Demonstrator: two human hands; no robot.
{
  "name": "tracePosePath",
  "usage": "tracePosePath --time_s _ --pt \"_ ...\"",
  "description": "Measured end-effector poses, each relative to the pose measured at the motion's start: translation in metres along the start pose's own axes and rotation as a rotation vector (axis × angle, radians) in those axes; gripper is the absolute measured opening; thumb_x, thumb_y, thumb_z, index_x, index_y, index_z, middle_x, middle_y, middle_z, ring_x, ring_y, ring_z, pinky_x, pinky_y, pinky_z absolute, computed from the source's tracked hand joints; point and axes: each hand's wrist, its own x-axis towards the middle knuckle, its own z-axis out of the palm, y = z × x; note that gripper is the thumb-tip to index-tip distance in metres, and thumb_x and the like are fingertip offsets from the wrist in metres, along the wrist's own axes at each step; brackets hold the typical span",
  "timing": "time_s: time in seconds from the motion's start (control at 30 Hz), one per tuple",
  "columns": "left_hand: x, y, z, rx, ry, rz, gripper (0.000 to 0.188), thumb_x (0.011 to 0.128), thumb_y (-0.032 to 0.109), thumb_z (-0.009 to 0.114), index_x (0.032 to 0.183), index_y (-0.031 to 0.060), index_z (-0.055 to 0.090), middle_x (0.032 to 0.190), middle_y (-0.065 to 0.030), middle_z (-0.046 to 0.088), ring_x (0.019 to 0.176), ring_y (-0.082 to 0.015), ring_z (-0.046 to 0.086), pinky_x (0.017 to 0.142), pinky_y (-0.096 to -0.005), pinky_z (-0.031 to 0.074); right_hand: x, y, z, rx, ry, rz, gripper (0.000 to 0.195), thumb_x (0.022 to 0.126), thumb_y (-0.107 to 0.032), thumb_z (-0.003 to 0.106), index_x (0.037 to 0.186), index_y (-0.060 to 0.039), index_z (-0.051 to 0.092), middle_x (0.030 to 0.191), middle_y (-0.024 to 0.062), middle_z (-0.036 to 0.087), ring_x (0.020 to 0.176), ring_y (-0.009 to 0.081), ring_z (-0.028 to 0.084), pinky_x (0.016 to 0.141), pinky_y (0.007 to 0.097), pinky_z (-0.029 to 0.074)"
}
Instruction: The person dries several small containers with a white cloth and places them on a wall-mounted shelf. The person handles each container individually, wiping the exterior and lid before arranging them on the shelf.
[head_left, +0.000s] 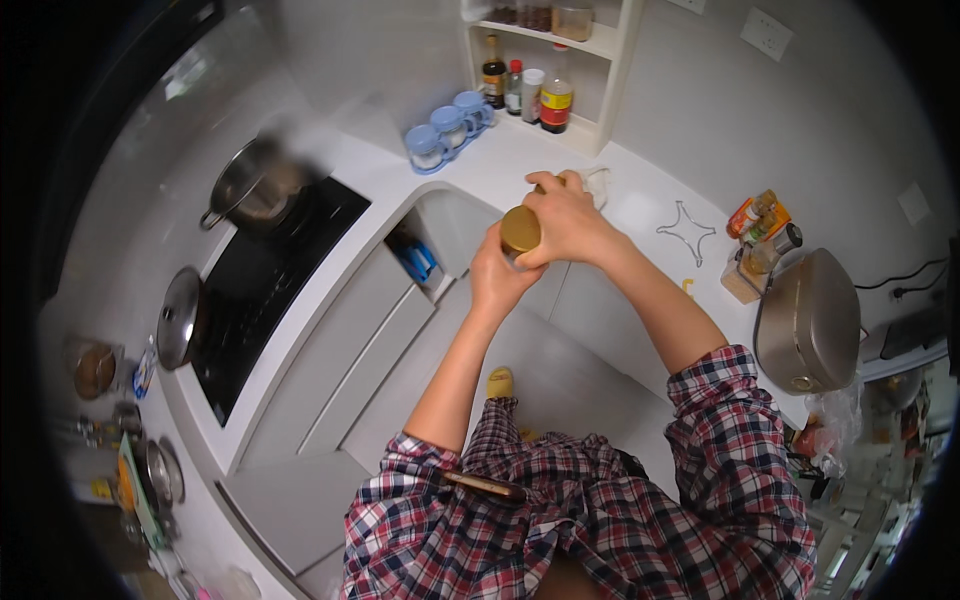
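Observation:
Above the floor, near the inner edge of the white countertop, my left hand (496, 277) grips a jar with a gold lid (520, 229). My right hand (566, 217) is against the same lid with its thumb and palm side. Its fingers curl over a second gold-coloured round thing (551, 184), mostly hidden behind them. The jar's body is largely covered by my hands. A whitish cloth (597, 184) lies on the counter just beyond my right hand.
A steaming steel pot (259, 187) stands on the black cooktop (281, 277), a pot lid (178, 318) beside it. Blue-lidded seasoning jars (450, 127) stand near a shelf with bottles (556, 101). At right are a wire trivet (688, 232), spice bottles (763, 251) and a metallic rounded appliance (814, 322).

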Motion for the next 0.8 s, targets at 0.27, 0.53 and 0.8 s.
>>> tracePosePath --time_s 0.27,0.53,0.8 --pt "0.139 -0.044 0.088 -0.131 -0.228 0.057 0.066 0.059 0.015 0.084 0.115 -0.0009 0.052 0.098 -0.0114 0.066 0.09 -0.0223 0.064 0.079 -0.0329 0.052 0.084 0.125 -0.003 -0.045 -0.024 0.243 0.072 0.048 -0.05 0.078 0.104 -0.0067 0.07 0.135 0.0153 0.045 0.116 0.0402 0.039 0.09 0.0472 0.047" --pt "0.208 -0.091 0.131 -0.164 -0.364 0.007 0.061 0.063 0.013 0.084 0.114 0.0012 0.054 0.098 -0.0088 0.066 0.091 -0.0197 0.064 0.081 -0.0301 0.051 0.137 0.208 0.026 0.066 -0.129 0.322 0.071 0.063 -0.063 0.072 0.107 -0.0085 0.069 0.141 0.0206 0.039 0.124 0.0435 0.033 0.103 0.0485 0.037" --pt "0.245 -0.138 0.185 -0.457 -0.281 -0.161 0.059 0.068 0.004 0.08 0.119 0.0017 0.051 0.11 -0.0084 0.063 0.102 -0.018 0.061 0.089 -0.031 0.048 0.163 0.303 0.073 0.307 -0.145 0.426 0.047 0.09 -0.05 0.047 0.111 -0.0141 0.069 0.144 0.0168 0.038 0.124 0.0405 0.036 0.107 0.0453 0.031"
